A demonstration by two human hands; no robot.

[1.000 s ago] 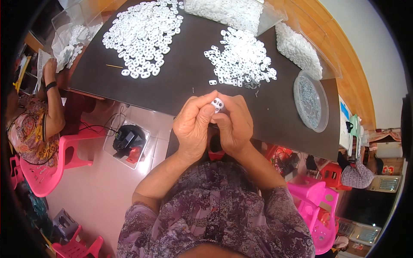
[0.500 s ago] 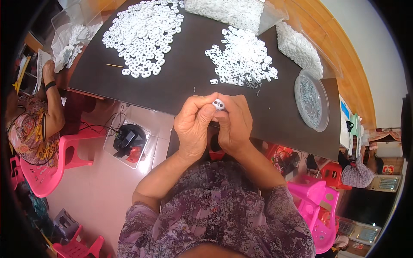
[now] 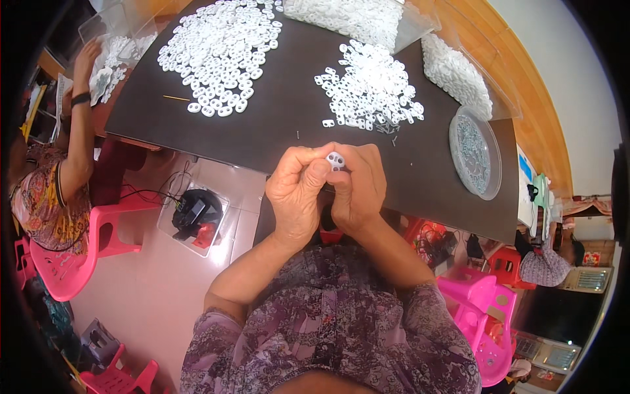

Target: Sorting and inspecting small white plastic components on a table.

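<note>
Over the table's near edge, my left hand [image 3: 293, 190] and my right hand [image 3: 359, 187] meet, thumbs and fingers closed on one small white plastic piece [image 3: 335, 160] with dark holes in its face. My fingers cover the piece's sides and back. Beyond my hands lies a heap of small squarish white pieces [image 3: 371, 88], with several grey screws [image 3: 387, 128] at its near edge. Farther left spreads a larger heap of oval two-holed white pieces [image 3: 220, 56]. One loose screw [image 3: 298, 134] lies on the dark table [image 3: 275, 105] just past my left hand.
A round clear dish [image 3: 492, 184] of screws stands at the right. Clear bins [image 3: 420, 26] full of white pieces line the back. A thin yellow stick [image 3: 176, 98] lies at left. A co-worker [image 3: 49, 190] sits at far left near a pink chair [image 3: 115, 226].
The white piece has tilted slightly between my fingers, showing more of its holed face. My hands barely moved. The co-worker's arm has reached up and away toward a clear container.
</note>
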